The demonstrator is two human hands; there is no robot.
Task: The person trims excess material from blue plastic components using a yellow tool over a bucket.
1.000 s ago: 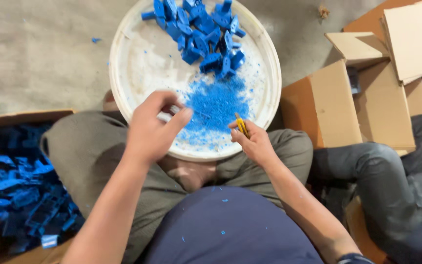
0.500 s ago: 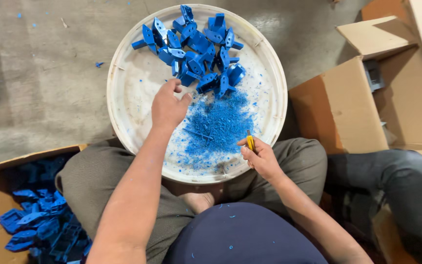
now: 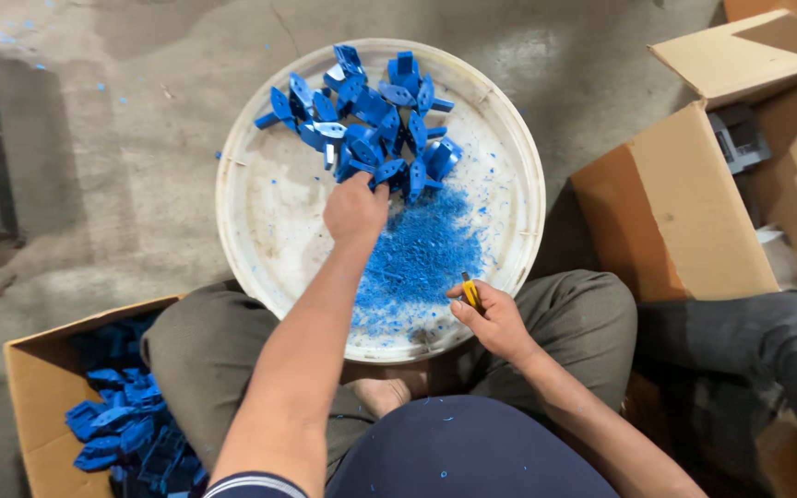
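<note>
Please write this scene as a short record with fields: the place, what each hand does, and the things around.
place: concrete floor, person sitting
tray: round white tray, in front of the knees
left hand: left hand reaching into the blue parts at the tray's far side
right hand: right hand holding a small yellow knife over the tray's near rim
shavings: blue shavings heaped on the tray
left box: carton with more blue parts
right boxes: open cartons
nearby: another person's leg
</note>
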